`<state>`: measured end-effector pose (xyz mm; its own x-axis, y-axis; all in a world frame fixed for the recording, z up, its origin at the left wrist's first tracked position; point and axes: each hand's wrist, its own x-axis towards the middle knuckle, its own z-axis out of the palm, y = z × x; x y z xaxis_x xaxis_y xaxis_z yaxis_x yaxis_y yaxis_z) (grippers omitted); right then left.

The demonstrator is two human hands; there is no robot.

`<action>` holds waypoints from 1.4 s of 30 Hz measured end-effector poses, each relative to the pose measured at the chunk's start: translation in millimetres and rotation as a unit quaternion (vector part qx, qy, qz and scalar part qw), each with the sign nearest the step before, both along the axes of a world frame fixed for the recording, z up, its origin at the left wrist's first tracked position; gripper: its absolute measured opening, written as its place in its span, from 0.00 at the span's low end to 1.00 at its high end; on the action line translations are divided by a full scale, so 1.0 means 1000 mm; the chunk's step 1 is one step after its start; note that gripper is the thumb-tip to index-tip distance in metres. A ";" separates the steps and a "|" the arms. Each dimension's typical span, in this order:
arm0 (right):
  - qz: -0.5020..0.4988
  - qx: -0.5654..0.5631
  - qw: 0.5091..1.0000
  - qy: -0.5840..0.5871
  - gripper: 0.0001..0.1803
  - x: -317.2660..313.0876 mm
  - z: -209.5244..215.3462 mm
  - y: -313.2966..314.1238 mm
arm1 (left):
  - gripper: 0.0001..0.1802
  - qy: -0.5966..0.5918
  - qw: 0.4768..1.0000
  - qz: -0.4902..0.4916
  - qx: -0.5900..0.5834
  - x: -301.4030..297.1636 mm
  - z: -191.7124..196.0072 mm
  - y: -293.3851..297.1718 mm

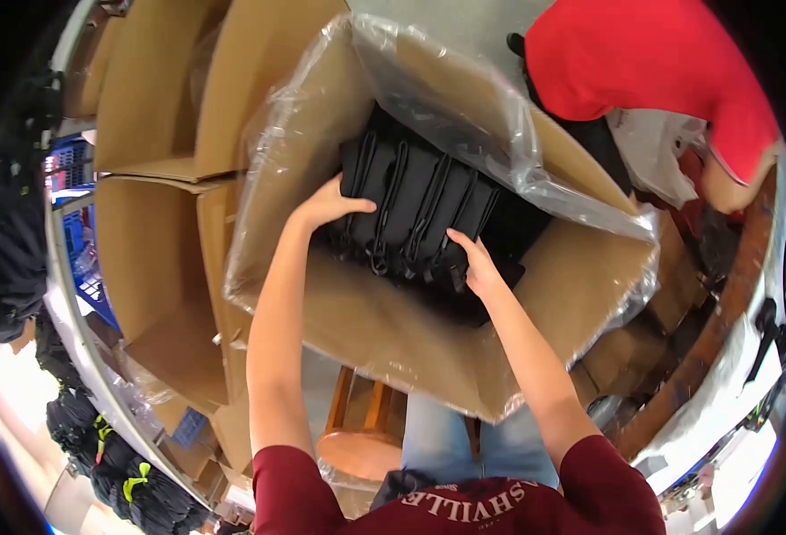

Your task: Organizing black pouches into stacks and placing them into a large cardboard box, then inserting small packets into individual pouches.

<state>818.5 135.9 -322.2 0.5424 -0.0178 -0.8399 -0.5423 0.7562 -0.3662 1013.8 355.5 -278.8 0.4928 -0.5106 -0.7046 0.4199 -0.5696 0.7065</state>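
Inside a big cardboard box (384,348) lined with clear plastic, a row of folded black fabric bags (424,196) stands on edge, packed side by side. Their folded edges and small dangling loops or pulls face up and towards me. My left hand (332,203) grips the left end of the row, its thumb lying over the front and its fingers hidden behind. At the right end, my right hand (475,260) presses in with thumb and fingers partly out of sight. More black fabric (513,232) lies deeper in the box, right of the row.
Open cardboard boxes (157,250) stand at my left. A wooden stool (362,450) is below the box, by my legs. A person in a red top (642,62) bends close at the far right, beside a whitish plastic bag (656,152). Black bundles (117,455) hang at lower left.
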 end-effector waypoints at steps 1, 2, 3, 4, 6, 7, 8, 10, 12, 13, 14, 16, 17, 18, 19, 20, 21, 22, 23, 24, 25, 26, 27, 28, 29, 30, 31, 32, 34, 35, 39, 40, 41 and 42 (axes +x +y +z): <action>-0.026 -0.010 1.000 0.008 0.30 0.003 -0.027 -0.003 | 0.46 -0.027 0.999 -0.006 -0.017 0.009 -0.019 -0.010; -0.013 -0.014 1.000 0.020 0.30 0.008 -0.047 -0.010 | 0.45 0.002 0.999 -0.002 0.043 0.015 -0.028 -0.022; -0.007 -0.008 0.999 0.031 0.31 0.020 -0.052 0.001 | 0.43 0.006 1.000 0.011 0.009 0.023 -0.045 -0.005; -0.002 -0.009 0.999 0.043 0.32 0.029 -0.056 0.002 | 0.42 -0.005 1.000 -0.008 0.000 0.030 -0.059 -0.003; 0.029 -0.023 0.998 0.041 0.33 0.041 -0.072 -0.010 | 0.42 -0.018 0.998 -0.027 0.050 0.044 -0.086 -0.009; 0.026 -0.033 0.998 0.045 0.34 0.047 -0.078 -0.011 | 0.43 -0.037 0.996 -0.039 0.071 0.051 -0.099 -0.013; 0.022 -0.053 0.997 0.050 0.35 0.050 -0.087 -0.019 | 0.43 -0.033 0.996 -0.056 0.055 0.057 -0.104 -0.028; -0.018 -0.084 0.996 -0.010 0.39 0.063 -0.107 -0.017 | 0.41 -0.095 0.989 -0.073 0.084 0.074 -0.127 -0.031; -0.029 -0.130 0.991 -0.032 0.40 0.078 -0.127 -0.014 | 0.42 -0.129 0.986 -0.087 0.067 0.091 -0.148 -0.032; -0.029 -0.126 0.991 -0.025 0.40 0.084 -0.136 -0.007 | 0.43 -0.171 0.978 -0.089 0.078 0.096 -0.153 -0.030; -0.010 -0.219 0.975 -0.042 0.40 0.090 -0.145 0.000 | 0.43 -0.157 0.976 -0.116 0.097 0.106 -0.171 -0.026; 0.015 -0.388 0.918 -0.081 0.43 0.094 -0.177 0.000 | 0.31 -0.064 0.954 -0.100 -0.274 0.108 -0.184 -0.013; 0.022 -0.423 0.902 -0.083 0.45 0.090 -0.190 -0.003 | 0.31 -0.058 0.954 -0.098 -0.278 0.108 -0.191 -0.014; 0.026 -0.442 0.893 -0.083 0.46 0.093 -0.190 0.013 | 0.34 -0.099 0.949 -0.095 -0.284 0.109 -0.195 -0.003; 0.067 -0.447 0.891 -0.054 0.48 0.095 -0.182 0.018 | 0.37 -0.142 0.941 -0.089 -0.295 0.106 -0.196 -0.002; 0.067 -0.441 0.894 -0.050 0.48 0.097 -0.179 0.026 | 0.37 -0.137 0.943 -0.090 -0.290 0.100 -0.192 0.004; 0.079 -0.468 0.879 -0.042 0.49 0.094 -0.181 0.017 | 0.38 -0.147 0.949 0.001 -0.279 0.081 -0.182 -0.010; 0.087 -0.488 0.868 -0.036 0.50 0.092 -0.180 0.012 | 0.39 -0.155 0.949 0.088 -0.258 0.064 -0.168 -0.022; 0.119 -0.487 0.865 -0.013 0.49 0.092 -0.173 0.014 | 0.39 -0.334 0.942 0.023 0.017 0.048 -0.159 -0.042; 0.117 -0.491 0.863 -0.014 0.49 0.092 -0.171 0.010 | 0.38 -0.477 0.830 -0.041 0.286 0.032 -0.155 -0.065; 0.106 -0.476 0.873 -0.011 0.47 0.088 -0.172 0.006 | 0.36 -0.478 0.839 -0.046 0.257 0.022 -0.155 -0.069; 0.096 -0.463 0.881 -0.009 0.45 0.085 -0.173 0.002 | 0.37 -0.494 0.836 -0.045 0.235 0.016 -0.170 -0.072; 0.096 -0.475 0.875 -0.011 0.40 0.085 -0.173 0.001 | 0.38 -0.493 0.825 -0.077 0.266 0.016 -0.176 -0.077; 0.096 -0.473 0.876 -0.011 0.40 0.083 -0.173 0.001 | 0.40 -0.491 0.812 -0.108 0.296 0.017 -0.182 -0.081; 0.105 -0.484 0.869 -0.019 0.39 0.080 -0.173 0.000 | 0.42 -0.487 0.808 -0.113 0.311 0.020 -0.189 -0.081; 0.113 -0.498 0.859 -0.024 0.38 0.076 -0.173 -0.002 | 0.42 -0.485 0.810 -0.113 0.308 0.023 -0.194 -0.083; 0.114 -0.500 0.858 -0.021 0.38 0.076 -0.175 -0.004 | 0.43 -0.483 0.803 -0.130 0.325 0.026 -0.199 -0.084; 0.130 -0.514 0.848 -0.019 0.39 0.081 -0.179 -0.005 | 0.43 -0.480 0.795 -0.146 0.342 0.029 -0.203 -0.084; 0.162 -0.539 0.827 -0.013 0.42 0.089 -0.186 -0.005 | 0.44 -0.504 0.788 -0.147 0.321 0.032 -0.208 -0.081; 0.179 -0.538 0.824 0.002 0.44 0.091 -0.186 -0.004 | 0.45 -0.490 0.792 -0.162 0.327 0.034 -0.209 -0.080; 0.180 -0.514 0.839 0.025 0.48 0.090 -0.183 -0.006 | 0.45 -0.461 0.826 -0.151 0.286 0.031 -0.197 -0.074; 0.184 -0.504 0.843 0.024 0.50 0.087 -0.181 -0.007 | 0.46 -0.452 0.848 -0.122 0.248 0.027 -0.192 -0.070; 0.187 -0.494 0.849 0.023 0.51 0.083 -0.179 -0.007 | 0.42 -0.518 0.815 -0.122 0.230 0.018 -0.185 -0.065; 0.183 -0.494 0.850 0.019 0.51 0.079 -0.176 -0.008 | 0.40 -0.582 0.776 -0.121 0.210 0.007 -0.177 -0.059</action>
